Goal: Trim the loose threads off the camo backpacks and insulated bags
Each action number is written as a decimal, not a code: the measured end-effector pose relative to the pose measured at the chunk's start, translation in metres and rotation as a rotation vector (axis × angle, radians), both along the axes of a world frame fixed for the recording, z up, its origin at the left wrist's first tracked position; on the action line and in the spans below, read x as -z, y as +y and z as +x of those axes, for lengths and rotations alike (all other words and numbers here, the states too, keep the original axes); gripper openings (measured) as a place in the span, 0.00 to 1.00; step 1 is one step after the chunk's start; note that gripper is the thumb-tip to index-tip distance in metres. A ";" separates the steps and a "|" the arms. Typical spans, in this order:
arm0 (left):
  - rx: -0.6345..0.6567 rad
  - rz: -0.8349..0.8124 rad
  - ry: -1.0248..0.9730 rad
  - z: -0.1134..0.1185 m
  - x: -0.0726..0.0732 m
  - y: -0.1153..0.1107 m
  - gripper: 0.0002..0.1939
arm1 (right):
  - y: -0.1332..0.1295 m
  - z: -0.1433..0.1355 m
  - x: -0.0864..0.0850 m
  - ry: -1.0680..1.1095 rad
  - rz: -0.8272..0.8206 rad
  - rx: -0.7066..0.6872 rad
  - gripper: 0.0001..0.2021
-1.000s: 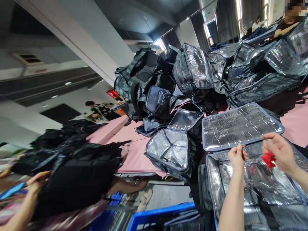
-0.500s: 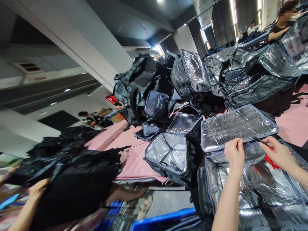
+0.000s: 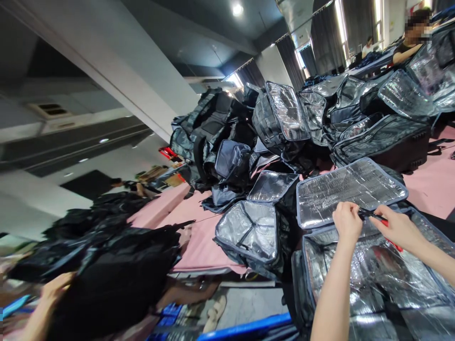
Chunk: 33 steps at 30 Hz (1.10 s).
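An open backpack with silver foil lining point(image 3: 377, 277) lies before me, its foil-lined flap point(image 3: 350, 192) folded back. My left hand point(image 3: 347, 221) is closed in a pinch at the near edge of the flap; what its fingertips hold is too small to make out. Closed around dark-bladed scissors with red handles point(image 3: 385, 221), my right hand point(image 3: 398, 229) is just to the right. The blades point left and reach close to my left fingertips. A smaller open foil-lined bag point(image 3: 249, 229) stands to the left.
Camouflage backpacks point(image 3: 213, 123) are piled on the pink table point(image 3: 199, 241). At left, another person's hand point(image 3: 57, 286) touches a black bag point(image 3: 110, 279). Below is a blue crate edge point(image 3: 249, 327). A person point(image 3: 401, 56) sits at far right.
My right hand has moved left with the scissors, bringing the blades to my left fingertips. My left hand stays nearly in place at the flap edge.
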<state>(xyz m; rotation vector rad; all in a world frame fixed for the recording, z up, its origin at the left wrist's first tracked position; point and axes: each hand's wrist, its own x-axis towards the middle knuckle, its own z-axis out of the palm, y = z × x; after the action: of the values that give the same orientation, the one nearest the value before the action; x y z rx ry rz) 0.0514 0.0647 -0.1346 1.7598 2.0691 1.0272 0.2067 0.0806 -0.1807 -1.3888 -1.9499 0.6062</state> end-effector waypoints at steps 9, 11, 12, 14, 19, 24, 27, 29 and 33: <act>-0.010 0.018 0.007 0.000 0.004 0.000 0.08 | -0.004 0.001 -0.002 -0.059 0.044 -0.007 0.14; -0.013 0.017 0.001 0.000 0.004 0.000 0.08 | -0.005 0.001 -0.003 -0.063 0.043 0.003 0.15; -0.012 0.019 0.000 0.000 0.004 0.000 0.08 | -0.006 0.001 -0.003 -0.064 0.043 0.005 0.15; -0.005 0.031 0.003 0.000 0.005 -0.001 0.07 | -0.005 0.000 -0.004 -0.064 0.040 -0.004 0.14; 0.037 0.098 0.021 -0.003 0.012 -0.004 0.08 | -0.002 0.001 -0.004 -0.024 0.025 -0.055 0.14; 0.028 0.105 0.017 -0.004 0.015 -0.003 0.07 | -0.002 0.001 -0.001 0.012 0.000 -0.049 0.16; 0.040 0.110 0.013 -0.003 0.015 -0.002 0.07 | -0.002 -0.003 -0.001 0.029 -0.014 -0.043 0.16; 0.038 0.144 -0.007 -0.004 0.015 -0.003 0.07 | -0.002 -0.005 -0.003 0.050 -0.021 -0.049 0.16; 0.237 0.257 -0.115 -0.014 0.013 -0.015 0.11 | -0.002 0.001 -0.005 0.119 -0.035 -0.038 0.18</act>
<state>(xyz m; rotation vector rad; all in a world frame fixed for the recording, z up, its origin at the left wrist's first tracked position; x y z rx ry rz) 0.0370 0.0492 -0.1472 1.9559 1.6728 1.3318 0.2073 0.0786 -0.1756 -1.3082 -1.8828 0.7275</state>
